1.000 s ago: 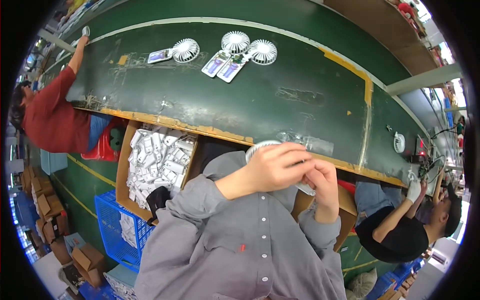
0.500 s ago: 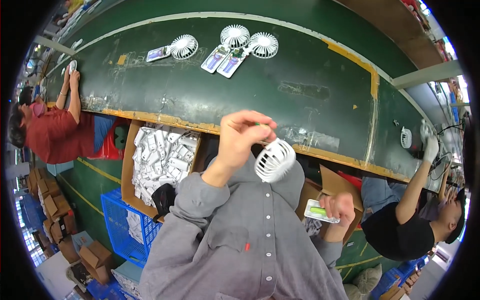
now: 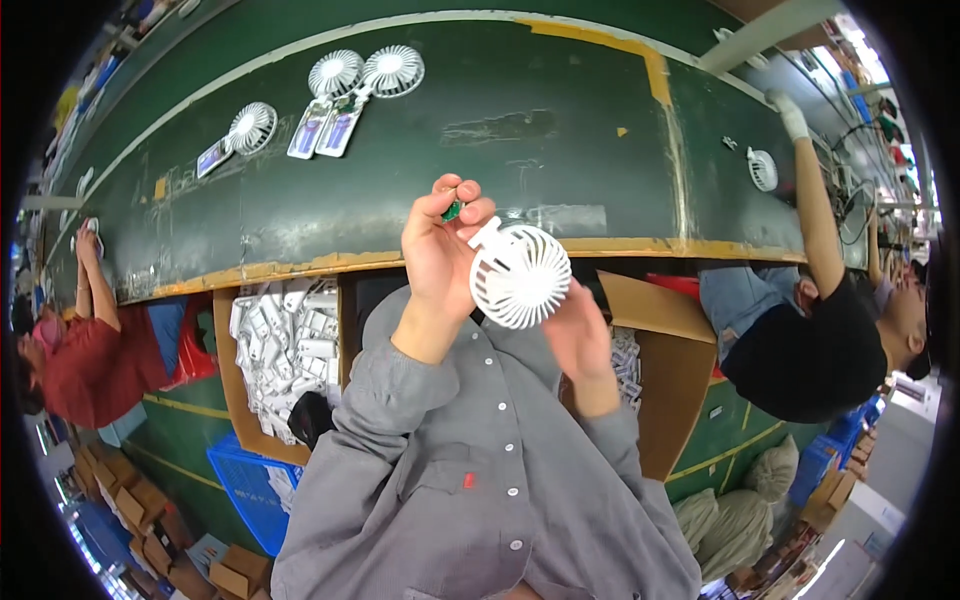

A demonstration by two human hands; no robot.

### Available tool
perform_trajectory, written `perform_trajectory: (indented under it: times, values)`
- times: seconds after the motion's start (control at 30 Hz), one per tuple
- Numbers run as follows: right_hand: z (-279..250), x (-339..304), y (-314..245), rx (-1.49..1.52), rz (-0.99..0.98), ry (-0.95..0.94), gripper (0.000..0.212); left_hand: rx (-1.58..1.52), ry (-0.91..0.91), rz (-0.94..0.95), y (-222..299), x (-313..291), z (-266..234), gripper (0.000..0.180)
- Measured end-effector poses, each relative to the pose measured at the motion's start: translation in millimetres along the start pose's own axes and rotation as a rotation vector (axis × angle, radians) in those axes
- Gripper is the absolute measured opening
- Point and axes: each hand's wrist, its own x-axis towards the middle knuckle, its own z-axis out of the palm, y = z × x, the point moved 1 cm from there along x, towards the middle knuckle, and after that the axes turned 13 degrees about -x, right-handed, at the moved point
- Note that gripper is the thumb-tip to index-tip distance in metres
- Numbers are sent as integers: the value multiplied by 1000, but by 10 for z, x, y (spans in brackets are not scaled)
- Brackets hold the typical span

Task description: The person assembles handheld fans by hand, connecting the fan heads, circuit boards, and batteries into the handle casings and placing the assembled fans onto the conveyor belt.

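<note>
My left hand [image 3: 440, 250], above the table's front edge, is closed with its fingertips around a small green circuit board [image 3: 453, 210]. A white round fan head [image 3: 521, 277] with a slatted cage hangs beside those fingers, its short neck toward them. My right hand [image 3: 580, 335] is at the lower right of the cage; it is smeared by motion and its fingers are partly hidden behind the fan head. Whether it holds anything does not show.
Three opened fans [image 3: 336, 75] with bare insides lie on the green table [image 3: 400, 190]. A carton [image 3: 232, 370] of white casings stands left below the table, above a blue crate [image 3: 240, 490]. Another carton [image 3: 675, 390] is at the right. Co-workers sit on both sides.
My right hand has come up and inward to the fan head; the white casing with a green cell it held no longer shows. The fan head has turned in my left hand. The view has shifted right.
</note>
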Motion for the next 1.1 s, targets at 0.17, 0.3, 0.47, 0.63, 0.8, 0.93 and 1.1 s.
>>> perform_trajectory:
  times: [0.17, 0.3, 0.47, 0.63, 0.8, 0.93, 1.1]
  values:
    - [291, 378, -343, 241, -58, 87, 40, 827, -37, 358, 70, 304, -125, 15]
    - [-76, 503, -540, 85, -243, 194, 28, 1770, -203, 835, 948, 721, -68, 39]
    - [-932, 573, -743, -542, -440, 538, 12, 2876, 91, 1150, 2116, 874, 120, 53]
    - [-1593, 697, -1298, -1778, -808, 716, 14, 3081, 53, 900, 1365, 758, -83, 70]
    - [-2175, 963, -1766, -2217, -756, 1097, 31, 2943, -429, 779, 642, 572, -94, 65]
    - [-1573, 1069, -1451, -1897, -749, 848, 35, 2730, -704, 632, 665, 732, -97, 47]
    - [-175, 1210, -670, -1678, -885, 252, 31, 2764, -880, 599, 667, 951, -134, 38]
